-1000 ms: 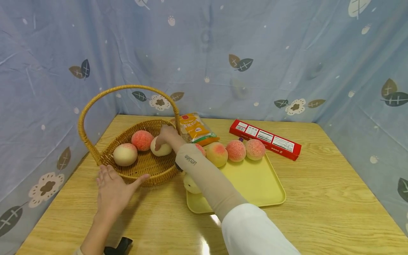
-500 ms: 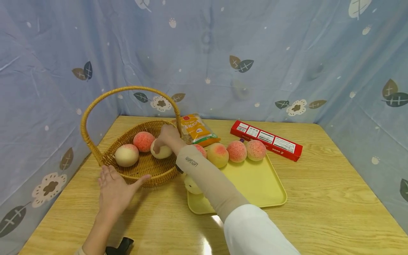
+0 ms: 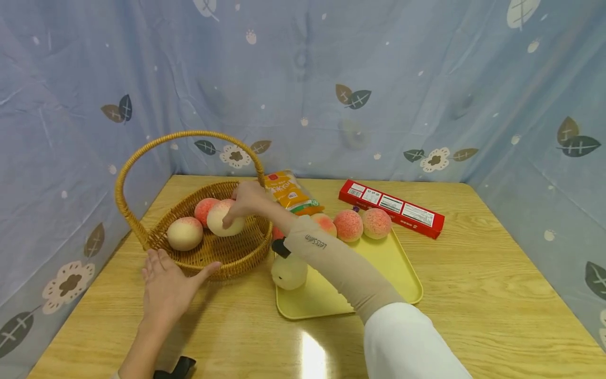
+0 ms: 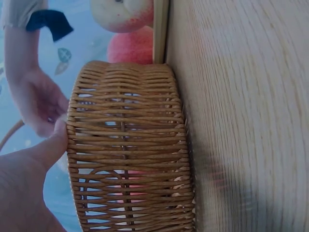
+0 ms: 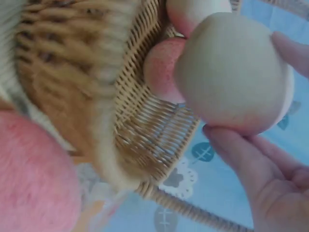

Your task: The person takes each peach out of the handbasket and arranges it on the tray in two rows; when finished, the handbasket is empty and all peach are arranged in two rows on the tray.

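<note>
In the head view my right hand [image 3: 250,201] pinches a pale peach [image 3: 222,222] with a pink blush, held inside the wicker basket [image 3: 236,269]. The right wrist view shows this peach [image 5: 231,72] between thumb and fingers, in front of the others. Beside it in the basket are a red peach [image 3: 204,208] and another pale peach [image 3: 184,233]. My left hand [image 3: 167,289] rests on the basket's near rim, fingers extended and thumb spread. In the left wrist view, its thumb touches the rim of the basket [image 4: 125,145].
Right of the basket lies a yellow tray [image 3: 402,284] with several peaches, among them a pale one [image 3: 289,272] and a red one [image 3: 349,225]. Behind stand an orange snack bag [image 3: 290,192] and a long red box [image 3: 393,208]. The basket's tall handle [image 3: 189,134] arches over it.
My right hand has lifted the pale peach off the basket floor and shifted it slightly left, towards the red one. The left hand stays on the rim.
</note>
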